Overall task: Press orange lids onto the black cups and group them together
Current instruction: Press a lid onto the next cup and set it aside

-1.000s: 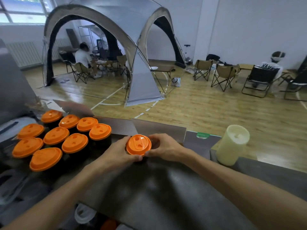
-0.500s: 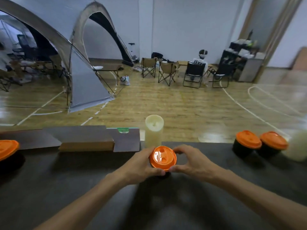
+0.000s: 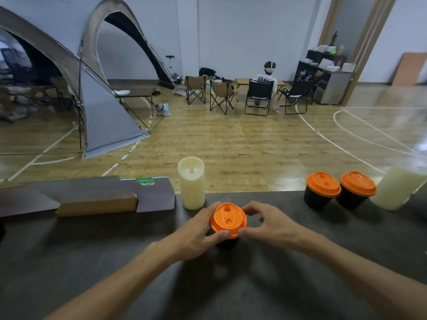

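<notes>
Head view: both hands meet at one black cup (image 3: 227,241) on the dark worktop (image 3: 115,262), orange lid (image 3: 228,220) already sitting on it. Left hand (image 3: 196,236) curls round the lid's left edge, thumb on the near rim; right hand (image 3: 269,225) pinches the right edge, fingers arched over the far side. Lid looks roughly level, but can't tell if it's fully snapped down; cup body mostly hidden by the hands. Well off to the right of the right hand, two lidded cups (image 3: 322,191) (image 3: 355,190) stand touching each other, so a group is started there. Judgement: this cup is at the pressing stage, grouping not yet done for it. Just beyond the left hand stands a pale cream cylinder (image 3: 191,183); further left of it, flat cardboard pieces (image 3: 97,199). Another pale container (image 3: 399,188) sits beside the lidded pair.
</notes>
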`<state>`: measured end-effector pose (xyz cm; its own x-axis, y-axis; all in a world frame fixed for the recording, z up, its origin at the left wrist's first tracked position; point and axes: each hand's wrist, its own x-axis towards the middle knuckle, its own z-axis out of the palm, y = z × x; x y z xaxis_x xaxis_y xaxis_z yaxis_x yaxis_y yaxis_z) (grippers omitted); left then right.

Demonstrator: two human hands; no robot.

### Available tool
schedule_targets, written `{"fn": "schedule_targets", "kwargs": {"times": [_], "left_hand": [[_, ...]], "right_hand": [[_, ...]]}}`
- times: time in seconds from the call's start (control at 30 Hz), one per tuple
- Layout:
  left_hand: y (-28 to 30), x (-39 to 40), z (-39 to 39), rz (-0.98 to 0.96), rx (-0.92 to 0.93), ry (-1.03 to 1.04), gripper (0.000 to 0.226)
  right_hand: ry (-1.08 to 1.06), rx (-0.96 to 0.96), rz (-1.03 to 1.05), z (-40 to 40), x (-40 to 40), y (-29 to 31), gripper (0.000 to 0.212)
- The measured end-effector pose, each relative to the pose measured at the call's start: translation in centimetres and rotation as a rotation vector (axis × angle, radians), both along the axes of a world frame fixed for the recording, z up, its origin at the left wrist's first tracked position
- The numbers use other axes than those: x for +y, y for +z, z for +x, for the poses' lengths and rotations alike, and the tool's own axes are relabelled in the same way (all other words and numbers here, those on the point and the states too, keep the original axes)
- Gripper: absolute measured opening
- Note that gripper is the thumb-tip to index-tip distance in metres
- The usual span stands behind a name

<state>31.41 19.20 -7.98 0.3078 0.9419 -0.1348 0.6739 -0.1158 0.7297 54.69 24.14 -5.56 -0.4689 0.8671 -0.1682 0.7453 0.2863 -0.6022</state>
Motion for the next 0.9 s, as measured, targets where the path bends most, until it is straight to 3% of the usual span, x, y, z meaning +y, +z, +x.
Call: {"fn": "schedule_targets", "kwargs": {"times": [0.1, 0.4, 0.53, 0.8, 0.9], "left_hand": [[-0.5, -0.1, 0.0, -0.02, -0.005, -0.006, 0.089], [-0.7, 0.4, -0.3, -0.05, 0.066, -0.027, 0.091], [-0.7, 0.3, -0.4, -0.019, 0.107, -0.036, 0.091], [-0.7, 0.0, -0.4, 0.057, 0.243, -0.018, 0.087], [-0.9, -0.1, -0.6, 0.085, 0.242, -0.022, 0.086]], "right_hand": [[-0.039, 0.058, -0.067, -0.1, 2.4, 1.0, 0.017], [0.064, -0.179, -0.15, -4.2, 7.5, 3.3, 0.048], [0.091, -0.249, -0.16, -4.8, 7.9, 3.3, 0.048], [0.128, -0.037, -0.169, -3.6, 6.4, 2.8, 0.017], [0.138, 0.063, -0.173, -2.6, 5.0, 2.4, 0.022]]}}
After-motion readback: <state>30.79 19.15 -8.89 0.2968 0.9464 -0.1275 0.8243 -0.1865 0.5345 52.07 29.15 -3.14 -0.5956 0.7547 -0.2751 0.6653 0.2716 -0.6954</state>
